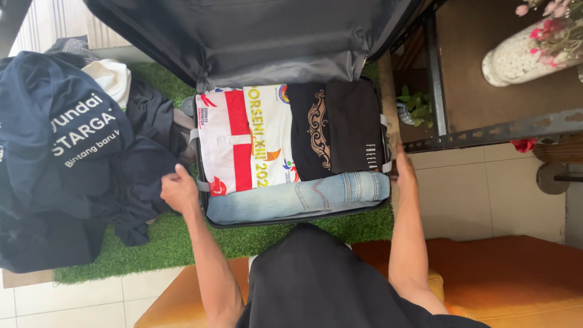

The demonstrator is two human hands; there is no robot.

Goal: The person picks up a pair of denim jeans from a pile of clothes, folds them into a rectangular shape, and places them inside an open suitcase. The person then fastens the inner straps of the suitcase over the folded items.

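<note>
An open suitcase [209,214] is lying on green turf [182,243], its lid cut off by the top edge. Folded inside are a red-and-white shirt [234,143], a black garment [334,127] and rolled jeans [297,197]. The left hand [179,191] is resting at the case's left rim beside a heap of dark clothes [79,158], its grip half curled, holding nothing that can be made out. The right hand [402,167] is pressing against the right rim, fingers partly hidden behind it, so its grip is hard to tell. A metal shelf [486,130] is standing nearby
</note>
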